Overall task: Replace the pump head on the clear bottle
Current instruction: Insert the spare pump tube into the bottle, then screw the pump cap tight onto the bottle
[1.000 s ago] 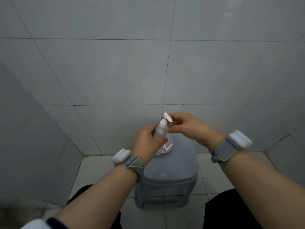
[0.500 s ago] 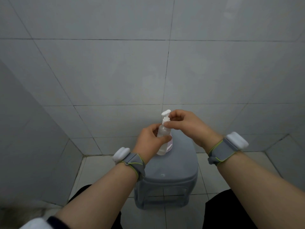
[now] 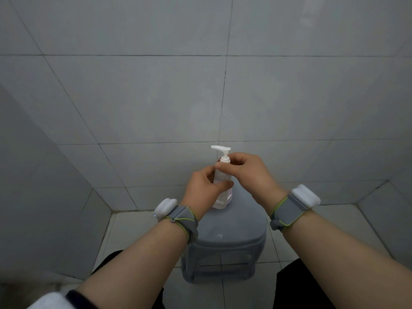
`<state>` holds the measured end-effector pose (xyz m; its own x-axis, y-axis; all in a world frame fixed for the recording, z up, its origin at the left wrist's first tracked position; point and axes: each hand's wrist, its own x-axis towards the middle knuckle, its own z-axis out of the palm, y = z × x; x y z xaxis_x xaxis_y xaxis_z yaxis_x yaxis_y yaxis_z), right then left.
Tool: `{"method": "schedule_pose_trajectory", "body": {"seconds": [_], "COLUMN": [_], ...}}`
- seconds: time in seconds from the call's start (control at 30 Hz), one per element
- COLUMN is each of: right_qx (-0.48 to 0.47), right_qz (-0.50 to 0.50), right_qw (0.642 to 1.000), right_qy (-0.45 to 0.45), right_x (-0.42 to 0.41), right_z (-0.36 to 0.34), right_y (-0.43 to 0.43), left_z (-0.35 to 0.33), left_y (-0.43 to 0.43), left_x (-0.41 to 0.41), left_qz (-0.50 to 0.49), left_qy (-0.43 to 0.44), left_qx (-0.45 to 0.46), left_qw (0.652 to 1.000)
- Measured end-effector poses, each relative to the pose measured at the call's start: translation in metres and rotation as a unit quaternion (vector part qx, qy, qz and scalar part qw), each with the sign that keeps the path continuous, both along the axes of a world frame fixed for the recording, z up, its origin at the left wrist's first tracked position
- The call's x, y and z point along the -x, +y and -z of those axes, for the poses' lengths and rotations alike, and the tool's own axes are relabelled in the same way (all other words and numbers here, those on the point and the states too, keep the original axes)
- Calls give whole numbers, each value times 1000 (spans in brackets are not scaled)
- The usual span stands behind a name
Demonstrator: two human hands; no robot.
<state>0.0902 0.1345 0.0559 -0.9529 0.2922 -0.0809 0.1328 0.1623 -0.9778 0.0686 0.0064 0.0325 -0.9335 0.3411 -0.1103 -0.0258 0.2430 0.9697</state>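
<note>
Left hand [image 3: 201,190] wrapped around upright clear bottle [image 3: 219,179] on grey stool [image 3: 234,224], right hand [image 3: 249,175] pinching white pump head [image 3: 223,155] collar.

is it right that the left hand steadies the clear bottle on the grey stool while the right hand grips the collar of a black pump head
Not quite: the pump head is white, not black, as the head view shows. The rest holds: the left hand steadies the clear bottle on the grey stool while the right hand grips the collar.

Count: one clear bottle [image 3: 219,192]; one pump head [image 3: 223,153]; one stool [image 3: 225,246]; two hands; two wristbands.
</note>
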Motion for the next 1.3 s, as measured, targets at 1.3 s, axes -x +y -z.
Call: {"method": "schedule_pose_trajectory", "body": {"seconds": [1.3], "right_qx": [127], "right_qz": [67], "right_qw": [989], "right_qy": [29], "right_x": [-1], "right_z": [-1], "right_y": [-8], "left_z": [-1], "left_y": [6], "left_x": [1], "left_qz": [1], "left_qy": [62], "left_qx": [11], "left_qw": [998]}}
